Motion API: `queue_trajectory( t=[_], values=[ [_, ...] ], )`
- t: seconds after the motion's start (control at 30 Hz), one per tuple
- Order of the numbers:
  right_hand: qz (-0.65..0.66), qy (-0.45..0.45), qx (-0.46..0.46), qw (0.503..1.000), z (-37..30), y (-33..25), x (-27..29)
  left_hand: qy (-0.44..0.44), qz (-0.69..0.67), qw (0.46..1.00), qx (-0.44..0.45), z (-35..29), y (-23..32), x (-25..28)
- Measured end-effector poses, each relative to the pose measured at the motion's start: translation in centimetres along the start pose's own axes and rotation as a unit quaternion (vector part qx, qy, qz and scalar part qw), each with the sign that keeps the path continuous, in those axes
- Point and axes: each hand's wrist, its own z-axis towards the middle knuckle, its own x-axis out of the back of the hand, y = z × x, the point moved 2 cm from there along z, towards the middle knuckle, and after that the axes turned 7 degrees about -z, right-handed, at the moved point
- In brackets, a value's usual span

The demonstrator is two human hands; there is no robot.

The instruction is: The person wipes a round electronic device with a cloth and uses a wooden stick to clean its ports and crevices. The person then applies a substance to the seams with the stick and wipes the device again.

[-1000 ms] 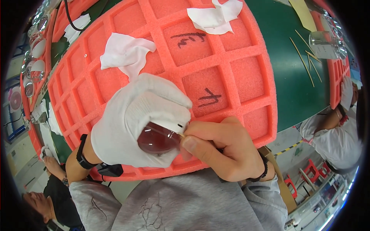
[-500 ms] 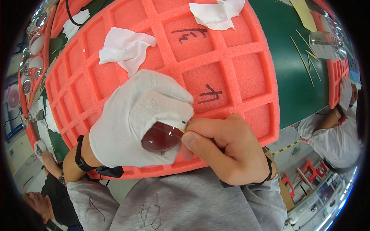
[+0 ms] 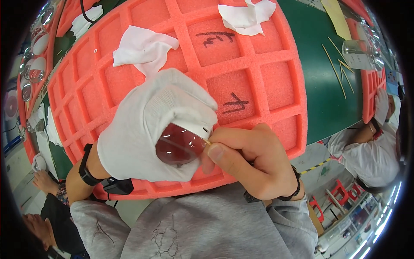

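A left hand in a white fabric glove cups a glossy, dark-red, rounded lens-like piece within its curled grip as the bare right hand pinches a thin, pale, apparently wooden stick beside it, the piece seemingly light, stiff, slippery, scratch-prone, best held rimwise.

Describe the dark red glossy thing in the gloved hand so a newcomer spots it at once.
Find the big coral foam tray with square compartments, then the white-gloved left hand over its lower part. That hand curls around a rounded, lens-like piece, beside the bare right hand. Its dark red, shiny surface sets it apart from the white cloths lying on the tray.
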Motion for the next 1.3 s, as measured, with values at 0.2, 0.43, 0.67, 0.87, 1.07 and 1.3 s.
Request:
queue_trajectory(
  t=[0.2,0.43,0.67,0.87,1.07,1.3],
  values=[
    [-0.01,-0.01,-0.043,0.999,-0.1,-0.6,0.2,0.006,0.04,0.999,-0.002,0.1,0.2,-0.3],
    [-0.044,0.02,-0.033,0.998,0.1,-1.6,0.4,0.008,0.057,0.998,0.009,0.1,0.4,-0.5],
    [-0.025,0.051,-0.035,0.998,0.0,-1.4,0.0,0.003,0.068,0.998,0.005,0.3,0.3,-0.6],
    [-0.025,-0.016,-0.077,0.997,0.4,-1.9,0.7,0.003,0.044,0.999,0.026,-0.1,0.4,-0.3],
    [-0.033,-0.003,-0.045,0.998,-0.1,-0.8,0.2,0.016,0.034,0.999,0.029,-0.3,0.4,-0.4],
    [-0.035,0.009,-0.025,0.999,0.2,-1.5,0.3,0.002,0.074,0.997,0.002,0.0,0.5,-0.5]
  ],
)
